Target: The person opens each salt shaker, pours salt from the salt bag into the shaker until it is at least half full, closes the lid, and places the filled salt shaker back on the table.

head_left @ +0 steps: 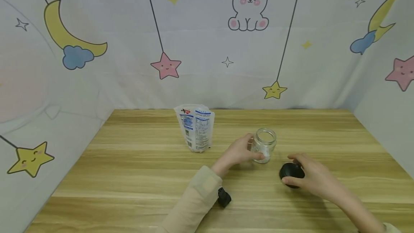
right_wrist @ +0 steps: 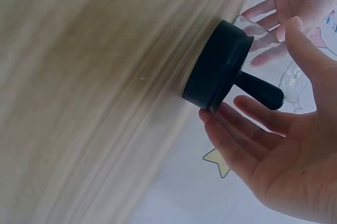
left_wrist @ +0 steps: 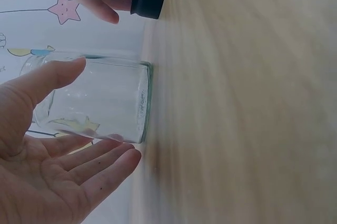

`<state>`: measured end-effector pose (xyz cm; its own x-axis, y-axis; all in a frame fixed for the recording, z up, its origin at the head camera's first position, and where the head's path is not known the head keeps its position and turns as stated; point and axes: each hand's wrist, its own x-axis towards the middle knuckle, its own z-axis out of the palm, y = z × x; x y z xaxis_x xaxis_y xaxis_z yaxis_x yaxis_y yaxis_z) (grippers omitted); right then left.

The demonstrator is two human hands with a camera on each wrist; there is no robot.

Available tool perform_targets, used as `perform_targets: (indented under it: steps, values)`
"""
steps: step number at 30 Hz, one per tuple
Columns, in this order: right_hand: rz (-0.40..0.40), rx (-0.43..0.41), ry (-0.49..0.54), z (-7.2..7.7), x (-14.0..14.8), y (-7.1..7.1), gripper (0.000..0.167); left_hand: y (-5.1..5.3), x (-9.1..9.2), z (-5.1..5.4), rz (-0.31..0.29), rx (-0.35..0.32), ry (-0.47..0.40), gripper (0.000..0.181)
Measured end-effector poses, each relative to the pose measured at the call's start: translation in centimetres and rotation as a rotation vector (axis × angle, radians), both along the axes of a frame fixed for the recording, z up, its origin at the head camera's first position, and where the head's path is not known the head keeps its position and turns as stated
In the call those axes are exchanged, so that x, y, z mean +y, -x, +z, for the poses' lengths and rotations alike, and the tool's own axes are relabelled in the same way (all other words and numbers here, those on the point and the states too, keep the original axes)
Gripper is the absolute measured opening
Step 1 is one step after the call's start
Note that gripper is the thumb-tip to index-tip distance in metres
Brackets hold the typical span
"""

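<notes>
A clear glass jar (head_left: 266, 137) stands upright and uncovered on the wooden table; a pale patch shows low inside it, and I cannot tell what it is. My left hand (head_left: 240, 150) is around the jar, thumb on the near side and fairly straight fingers on the far side. To the right, a thick black round lid-like piece (right_wrist: 218, 66) with a stem handle lies flat, handle up. My right hand (head_left: 313, 175) spreads around this piece, its fingertips (right_wrist: 207, 116) at the rim and its thumb (right_wrist: 305, 50) apart from the handle in the right wrist view.
A white printed pouch (head_left: 196, 128) stands upright behind and left of the jar. Beside my left sleeve is a small black object (head_left: 224, 197). A white cloth (head_left: 207, 39) with cartoon stars, moons and a rabbit hangs behind the table's back edge and at both sides.
</notes>
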<state>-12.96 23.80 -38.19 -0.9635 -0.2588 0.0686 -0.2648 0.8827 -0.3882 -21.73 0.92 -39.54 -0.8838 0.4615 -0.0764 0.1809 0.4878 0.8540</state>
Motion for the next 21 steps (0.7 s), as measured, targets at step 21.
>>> perform_targets:
  steps: [21]
  values:
    - [-0.091, 0.025, 0.052, 1.7, -0.3, -0.8, 0.073, -0.6, -0.7, 1.1, -0.02, 0.021, -0.01, 0.074]
